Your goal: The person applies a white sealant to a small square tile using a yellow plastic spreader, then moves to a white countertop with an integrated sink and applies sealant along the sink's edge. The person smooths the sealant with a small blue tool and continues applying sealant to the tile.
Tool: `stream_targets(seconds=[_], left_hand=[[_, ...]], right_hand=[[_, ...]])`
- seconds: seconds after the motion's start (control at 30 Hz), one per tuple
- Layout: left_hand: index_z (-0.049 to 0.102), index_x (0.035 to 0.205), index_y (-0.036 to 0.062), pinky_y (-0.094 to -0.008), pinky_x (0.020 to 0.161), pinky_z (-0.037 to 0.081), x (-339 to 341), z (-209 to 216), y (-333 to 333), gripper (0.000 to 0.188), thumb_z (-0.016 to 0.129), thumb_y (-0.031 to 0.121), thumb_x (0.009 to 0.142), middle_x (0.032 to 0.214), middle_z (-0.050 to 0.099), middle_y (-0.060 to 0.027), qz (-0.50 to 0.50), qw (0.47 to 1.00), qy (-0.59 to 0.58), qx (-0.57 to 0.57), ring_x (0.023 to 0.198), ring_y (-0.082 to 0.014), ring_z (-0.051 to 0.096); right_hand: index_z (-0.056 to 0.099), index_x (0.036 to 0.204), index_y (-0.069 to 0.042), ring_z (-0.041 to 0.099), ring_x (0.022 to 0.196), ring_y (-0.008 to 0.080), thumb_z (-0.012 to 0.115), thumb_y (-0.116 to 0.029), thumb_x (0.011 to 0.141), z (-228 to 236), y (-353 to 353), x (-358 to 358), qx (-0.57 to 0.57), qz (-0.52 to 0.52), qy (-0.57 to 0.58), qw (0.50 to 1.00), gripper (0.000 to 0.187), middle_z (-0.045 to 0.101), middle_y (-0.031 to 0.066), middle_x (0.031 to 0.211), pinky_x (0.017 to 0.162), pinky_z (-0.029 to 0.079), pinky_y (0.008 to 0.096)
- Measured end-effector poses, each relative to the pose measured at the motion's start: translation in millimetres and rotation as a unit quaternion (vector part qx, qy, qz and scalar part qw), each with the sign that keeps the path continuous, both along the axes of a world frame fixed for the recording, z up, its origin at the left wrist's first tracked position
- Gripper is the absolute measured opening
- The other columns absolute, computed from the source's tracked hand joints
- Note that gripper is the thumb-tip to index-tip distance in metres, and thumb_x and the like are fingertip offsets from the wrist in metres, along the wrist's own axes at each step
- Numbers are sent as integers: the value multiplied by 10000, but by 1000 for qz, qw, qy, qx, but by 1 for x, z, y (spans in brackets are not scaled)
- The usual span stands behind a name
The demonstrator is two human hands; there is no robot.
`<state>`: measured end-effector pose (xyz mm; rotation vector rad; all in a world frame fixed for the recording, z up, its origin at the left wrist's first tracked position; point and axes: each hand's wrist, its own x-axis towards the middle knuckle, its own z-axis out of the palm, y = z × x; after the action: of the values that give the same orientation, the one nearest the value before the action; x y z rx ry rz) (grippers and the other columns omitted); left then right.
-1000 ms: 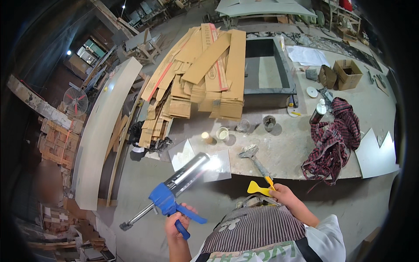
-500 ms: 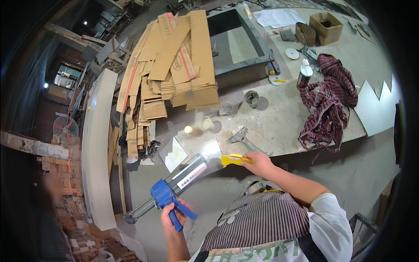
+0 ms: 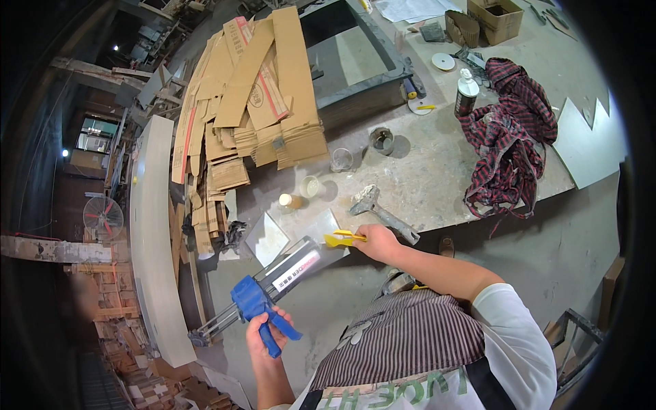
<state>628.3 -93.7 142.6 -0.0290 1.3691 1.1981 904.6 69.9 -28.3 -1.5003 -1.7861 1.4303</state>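
Observation:
My left hand (image 3: 263,336) is wrapped round the blue handle of a caulking gun (image 3: 251,298), low and left of centre. The gun slants up to the right, and a clear tube with a white label lies in its frame. Between the fingers of my right hand (image 3: 378,243) is a small yellow scraper (image 3: 339,238), its blade pointing left at the gun's front end. Whether blade and gun touch, I cannot tell. Behind the gun's tip lies a pale flat tile (image 3: 324,223) at the table edge. A second white tile (image 3: 267,239) is left of it.
On the table (image 3: 424,171) lie a dirty hammer-like tool (image 3: 386,215), an amber-coloured bottle (image 3: 290,201) and several cups. Flattened cardboard (image 3: 301,89) is piled at left, beside a dark stone basin (image 3: 369,92). A plaid cloth (image 3: 506,150) and a bottle (image 3: 467,92) are at right.
My right hand has moved left with the scraper, bringing its blade closer to the gun's front end. The left hand keeps its hold on the gun. The whole view has shifted slightly.

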Motion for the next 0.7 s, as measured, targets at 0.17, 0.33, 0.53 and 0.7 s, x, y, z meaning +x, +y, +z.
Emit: stream_targets(seconds=[0.17,0.33,0.53,0.7], left_hand=[[579,1104,-39,-481,907,471,8,6,3,417,612,208,769,1087,625,-209,-5,1000,28,-12,994,-360,614],[557,1132,-52,-491,931,459,3,2,0,453,612,206,764,1129,608,-228,-10,1000,22,-10,1025,-365,604],[553,1134,-54,-497,932,461,-3,-2,-4,459,607,203,759,1127,609,-228,-10,1000,13,-8,1022,-367,606],[555,1127,-53,-498,911,481,-3,-3,-13,446,594,199,762,1117,614,-227,7,1000,5,1,1003,-362,617]], right_hand=[[669,912,-59,638,790,345,661,-303,805,-4,0,-6,-5,1,-10,1000,267,665,167,815,705,494,428],[675,927,-67,643,791,344,668,-300,801,-4,-1,-11,-28,-3,-11,1000,265,671,165,813,707,500,426],[677,971,-72,642,810,340,669,-297,802,-16,1,-22,-3,-12,14,1000,281,673,166,844,733,497,424],[675,1000,-76,643,813,327,658,-309,816,-6,11,-24,-51,-11,6,999,297,674,160,854,736,493,411]])
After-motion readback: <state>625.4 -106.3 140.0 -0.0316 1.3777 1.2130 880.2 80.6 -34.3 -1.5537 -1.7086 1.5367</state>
